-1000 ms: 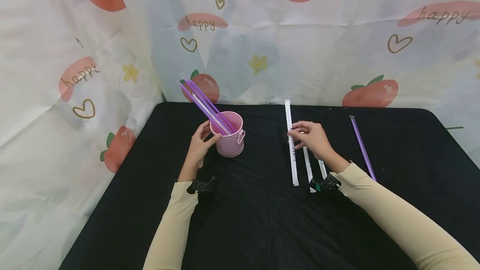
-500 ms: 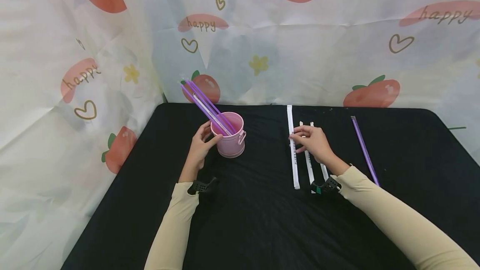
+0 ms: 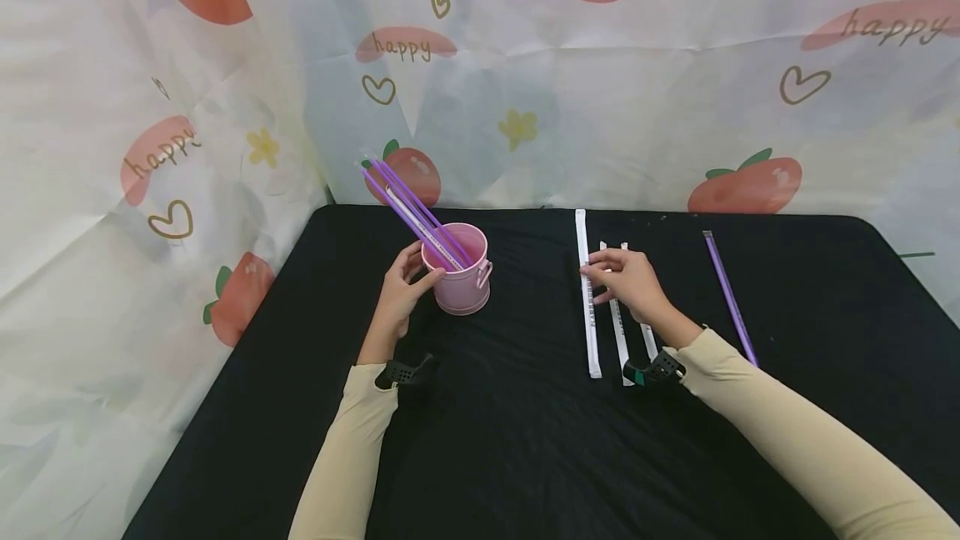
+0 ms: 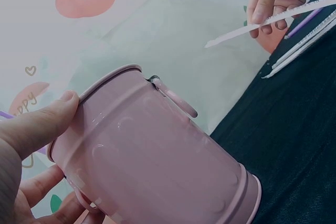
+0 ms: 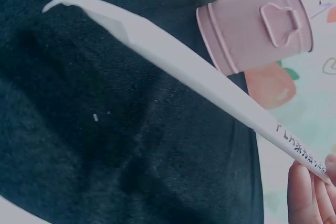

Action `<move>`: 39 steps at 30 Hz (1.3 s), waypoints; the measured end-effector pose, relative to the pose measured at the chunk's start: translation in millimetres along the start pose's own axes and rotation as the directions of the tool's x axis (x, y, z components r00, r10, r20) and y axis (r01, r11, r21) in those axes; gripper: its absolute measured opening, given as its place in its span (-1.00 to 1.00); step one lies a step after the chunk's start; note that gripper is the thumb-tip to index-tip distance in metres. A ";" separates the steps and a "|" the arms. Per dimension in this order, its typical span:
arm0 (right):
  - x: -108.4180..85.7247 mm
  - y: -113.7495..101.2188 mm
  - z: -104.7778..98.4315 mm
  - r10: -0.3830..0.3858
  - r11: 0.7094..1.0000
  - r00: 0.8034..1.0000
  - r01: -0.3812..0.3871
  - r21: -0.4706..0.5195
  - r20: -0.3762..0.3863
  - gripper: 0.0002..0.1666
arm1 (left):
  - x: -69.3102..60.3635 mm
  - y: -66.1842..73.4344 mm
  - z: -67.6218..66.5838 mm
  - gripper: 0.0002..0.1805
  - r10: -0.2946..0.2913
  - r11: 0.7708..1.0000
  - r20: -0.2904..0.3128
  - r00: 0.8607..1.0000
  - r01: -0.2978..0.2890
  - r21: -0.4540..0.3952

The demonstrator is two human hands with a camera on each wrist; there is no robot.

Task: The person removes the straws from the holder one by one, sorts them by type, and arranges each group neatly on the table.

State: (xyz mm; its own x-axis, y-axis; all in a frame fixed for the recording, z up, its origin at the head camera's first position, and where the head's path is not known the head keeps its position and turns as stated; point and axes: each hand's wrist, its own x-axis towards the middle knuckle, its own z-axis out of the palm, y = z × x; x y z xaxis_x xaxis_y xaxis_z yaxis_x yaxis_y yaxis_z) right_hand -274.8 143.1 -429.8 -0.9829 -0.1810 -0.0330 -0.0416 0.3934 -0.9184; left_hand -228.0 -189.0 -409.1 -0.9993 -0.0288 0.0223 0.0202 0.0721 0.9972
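Note:
My left hand (image 3: 397, 298) holds a small pink bucket (image 3: 462, 294) by its rim, thumb on the near side and fingers on the far side. Several purple straws and one white-wrapped straw (image 3: 408, 211) lean out of it to the left. Between thumb and fingers of my right hand (image 3: 630, 283) is a paper-wrapped straw (image 3: 591, 336), pinched near its middle; printed lettering shows on the wrapper (image 5: 199, 80) in the right wrist view. That straw appears raised off the table in the left wrist view. Two more wrapped straws (image 3: 619, 332) lie beneath the right hand, partly hidden.
One purple straw (image 3: 727, 294) lies on the black tablecloth (image 3: 495, 440), right of the right hand. Behind and to the left of the table hangs a patterned curtain (image 3: 630, 107). Each wrist wears a dark strap (image 3: 656, 367).
Over the first half second my right hand and its wrapped straw shift slightly downward in the head view, then stay nearly still. The left hand and bucket hold their place.

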 end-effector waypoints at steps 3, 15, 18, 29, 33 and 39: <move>-1.0 1.0 1.1 0.008 1.000 1.000 -0.008 0.002 0.006 -0.61 | -0.3 0.3 0.1 -0.33 -0.002 1.000 0.001 1.000 0.002 0.004; -0.3 5.7 5.3 0.001 0.999 0.999 -0.002 -0.040 -0.032 -0.60 | -2.2 1.6 0.3 -0.33 0.002 1.000 0.002 1.000 -0.002 0.008; 0.6 7.0 6.7 -0.006 0.997 0.999 0.003 -0.074 -0.043 -0.63 | -2.4 1.8 0.2 -0.33 -0.003 1.000 0.000 1.000 0.003 0.010; 3.6 10.0 10.9 -0.034 0.984 0.996 0.019 -0.179 -0.077 -0.70 | -1.6 2.3 0.5 -0.33 -0.005 1.000 0.000 1.000 0.005 -0.003; 5.5 11.2 11.3 -0.038 0.974 0.996 0.020 -0.226 -0.079 -0.70 | -1.0 1.7 0.2 -0.32 -0.001 1.000 -0.001 1.000 0.001 -0.004; 9.3 13.6 13.8 -0.033 0.960 0.997 0.012 -0.280 -0.069 -0.72 | -1.1 1.4 -0.2 -0.32 -0.005 1.000 -0.003 1.000 0.005 0.005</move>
State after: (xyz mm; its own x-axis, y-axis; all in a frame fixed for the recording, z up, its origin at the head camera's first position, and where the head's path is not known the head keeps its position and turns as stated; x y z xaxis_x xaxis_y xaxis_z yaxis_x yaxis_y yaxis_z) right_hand -282.0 134.3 -448.1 -0.9911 -0.1311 0.0244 -0.1021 0.6279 -0.7716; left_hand -226.9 -189.0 -407.7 -0.9993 -0.0317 0.0177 0.0152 0.0769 0.9969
